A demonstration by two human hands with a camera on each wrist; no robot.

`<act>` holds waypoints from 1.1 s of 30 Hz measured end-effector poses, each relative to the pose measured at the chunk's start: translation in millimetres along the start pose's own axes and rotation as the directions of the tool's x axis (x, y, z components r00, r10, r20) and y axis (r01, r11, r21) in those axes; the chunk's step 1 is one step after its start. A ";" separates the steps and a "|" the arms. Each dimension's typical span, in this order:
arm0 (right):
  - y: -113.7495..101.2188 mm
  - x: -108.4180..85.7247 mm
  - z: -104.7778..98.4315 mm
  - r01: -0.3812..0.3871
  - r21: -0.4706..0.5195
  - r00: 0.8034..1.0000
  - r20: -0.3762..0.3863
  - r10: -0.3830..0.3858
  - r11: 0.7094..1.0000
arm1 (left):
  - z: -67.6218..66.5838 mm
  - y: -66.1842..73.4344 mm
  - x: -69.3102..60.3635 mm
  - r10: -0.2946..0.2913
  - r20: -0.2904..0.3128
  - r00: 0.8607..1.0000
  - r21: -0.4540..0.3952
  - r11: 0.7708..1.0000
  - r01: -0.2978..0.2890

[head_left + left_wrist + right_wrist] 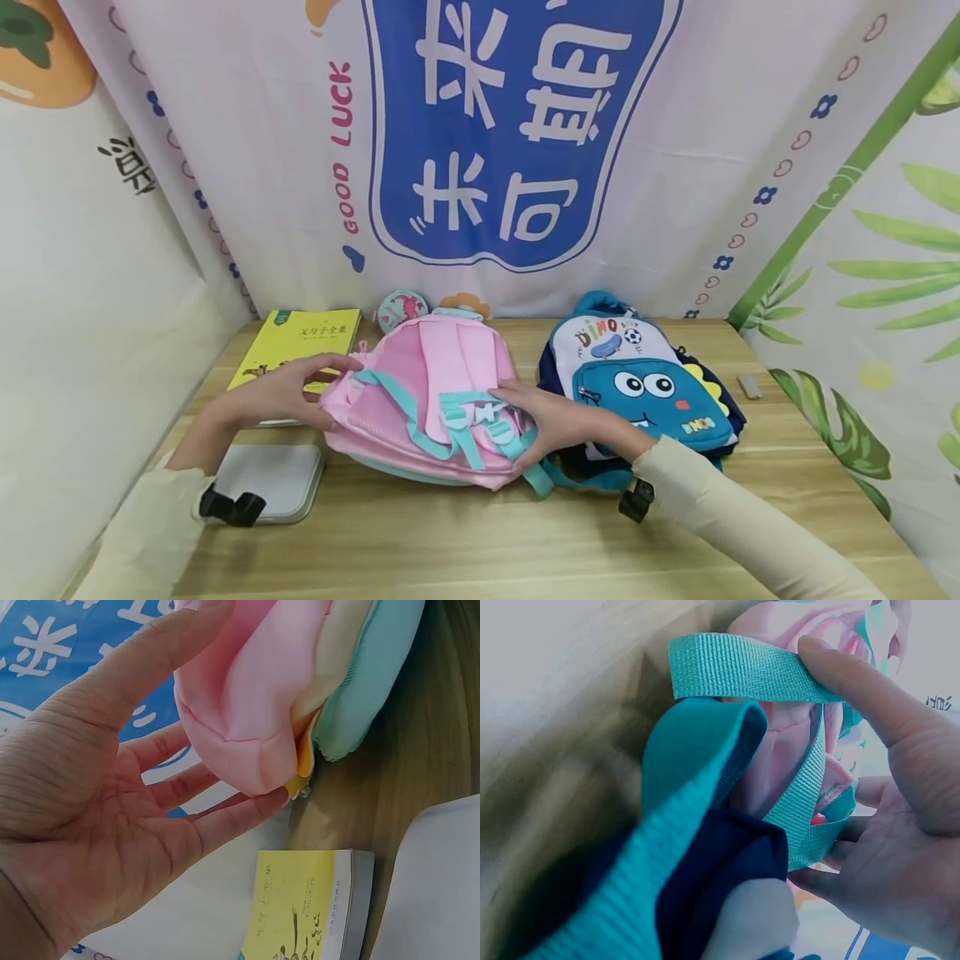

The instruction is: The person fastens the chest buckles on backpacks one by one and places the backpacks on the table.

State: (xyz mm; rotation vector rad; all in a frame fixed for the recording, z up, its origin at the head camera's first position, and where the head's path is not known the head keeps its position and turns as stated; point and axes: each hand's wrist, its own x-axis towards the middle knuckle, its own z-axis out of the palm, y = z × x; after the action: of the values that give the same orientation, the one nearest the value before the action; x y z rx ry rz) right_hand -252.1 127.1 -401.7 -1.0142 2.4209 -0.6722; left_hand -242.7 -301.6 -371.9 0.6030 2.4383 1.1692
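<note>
A pink backpack (397,367) with mint-green straps lies on the wooden table, its strap side facing up. My left hand (281,390) holds its left end; in the left wrist view the thumb lies over the pink fabric (255,697) and the fingers reach beneath. At the other end, my right hand (555,421) grips the side by the white buckle (486,412). The right wrist view has the right thumb on a mint-green webbing strap (742,667), with the fingers on the far side. The backpack's underside is hidden.
Close on the right lies a blue dinosaur backpack (645,392), its teal strap (697,765) near my right hand. A yellow book (330,323) and a white flat case (270,483) are at the left. A small grey block (748,386) lies far right. Behind hangs a printed cloth (300,167).
</note>
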 end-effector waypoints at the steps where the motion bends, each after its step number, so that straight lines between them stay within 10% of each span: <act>1: 0.5 0.0 -0.4 0.000 -0.005 1.000 -0.001 0.000 1.000 | 0.2 -0.7 0.6 -0.008 0.006 1.000 -0.001 1.000 0.008; 33: 12.8 -2.9 -8.9 -0.002 -0.011 1.000 0.005 0.002 1.000 | 16.4 0.3 8.5 -0.173 0.133 0.976 0.100 0.982 0.161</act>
State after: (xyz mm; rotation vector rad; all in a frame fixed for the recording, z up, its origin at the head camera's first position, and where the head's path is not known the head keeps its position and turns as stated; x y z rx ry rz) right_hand -262.0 139.5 -401.5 -1.0160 2.4240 -0.6559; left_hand -241.6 -286.5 -382.5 0.4779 2.3778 0.9238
